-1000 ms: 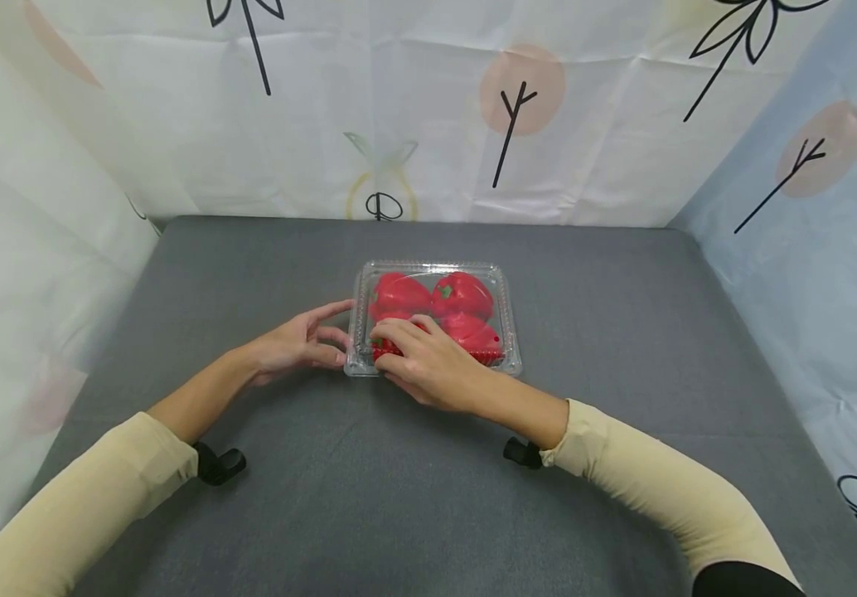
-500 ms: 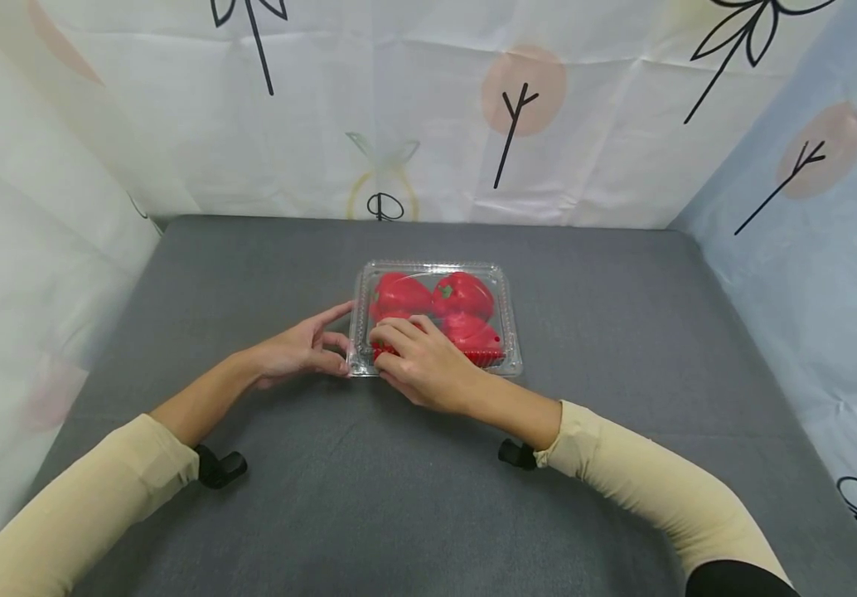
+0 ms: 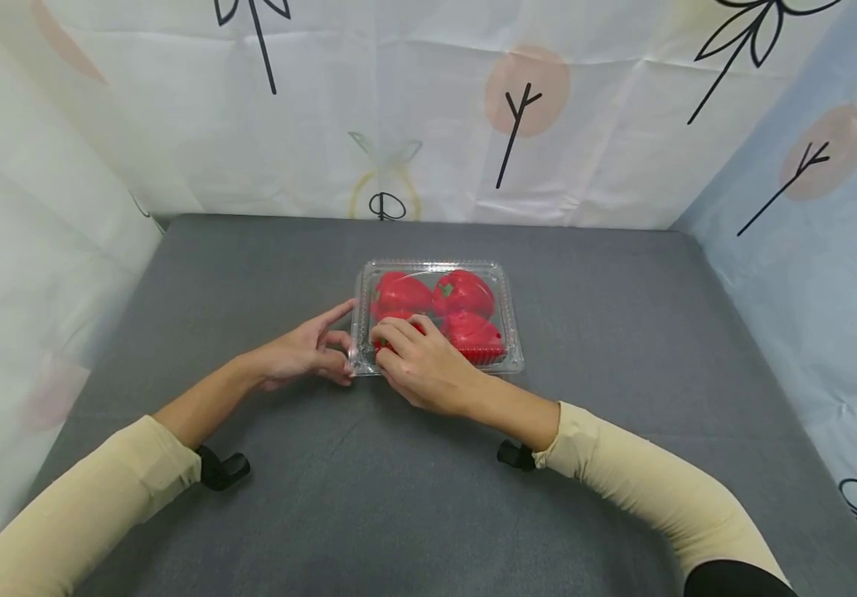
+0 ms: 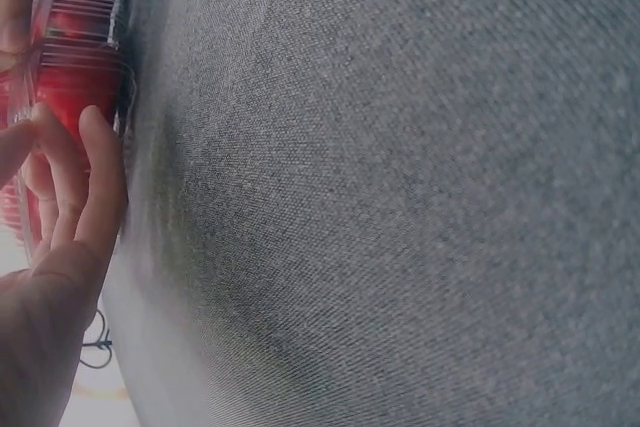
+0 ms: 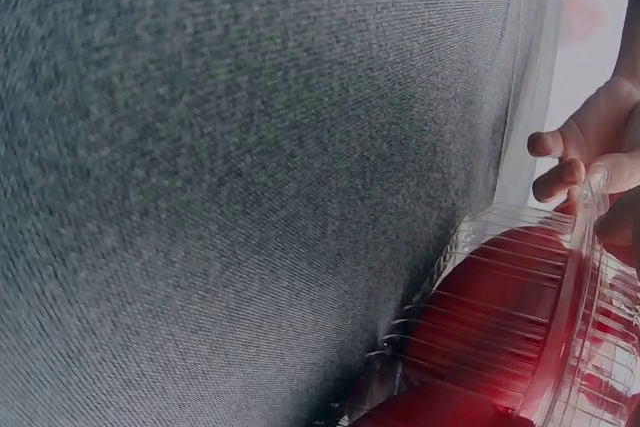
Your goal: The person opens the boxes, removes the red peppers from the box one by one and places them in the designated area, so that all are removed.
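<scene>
A clear plastic clamshell container (image 3: 513,325) lies on the grey tabletop, its lid down over several red bell peppers (image 3: 464,292) with green stems. At its near-left corner my left hand (image 3: 307,350) pinches the rim between thumb and finger, the other fingers spread along the left side. The right wrist view shows the left thumb and fingertips (image 5: 597,169) at the rim's corner. Over the near-left part of the lid, my right hand (image 3: 428,369) rests with fingers bent loosely, touching the top and covering one pepper.
Grey cloth (image 3: 369,497) covers the table around the container. White printed curtains (image 3: 428,108) stand behind the table and along both sides. A black strap (image 3: 221,468) is at the left wrist, another (image 3: 515,455) at the right.
My left hand has moved slightly right and its thumb has closed onto the container's near-left corner. My right hand stays over the lid, nearly unmoved.
</scene>
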